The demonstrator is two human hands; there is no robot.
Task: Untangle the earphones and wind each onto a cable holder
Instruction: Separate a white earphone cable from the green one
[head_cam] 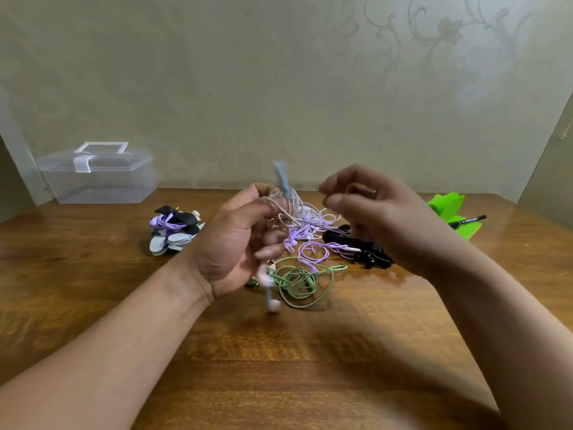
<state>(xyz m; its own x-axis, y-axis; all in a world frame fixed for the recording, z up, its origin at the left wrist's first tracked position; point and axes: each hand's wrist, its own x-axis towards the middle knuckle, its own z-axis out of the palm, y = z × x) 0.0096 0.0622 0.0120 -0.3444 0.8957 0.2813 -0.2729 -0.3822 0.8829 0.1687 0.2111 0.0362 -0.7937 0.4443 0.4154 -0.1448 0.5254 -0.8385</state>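
My left hand (238, 240) is raised above the table and grips a bundle of pale pink earphone cable (286, 212) wound in loops, with a blue-grey cable holder (280, 175) sticking up from it, blurred. Pink earbuds (273, 305) dangle below that hand. My right hand (369, 212) hovers just right of the bundle with curled fingers pinching a thin loop of the pink cable. On the table behind lie tangled purple earphones (313, 246) and green earphones (297, 280).
A pile of grey and black cable holders (173, 234), one wound with purple cable, lies at the left. Black holders (369, 252) lie at the right. A clear plastic box (99, 178) stands back left. Green paper (446, 203) and a black marker (466, 220) are at the far right.
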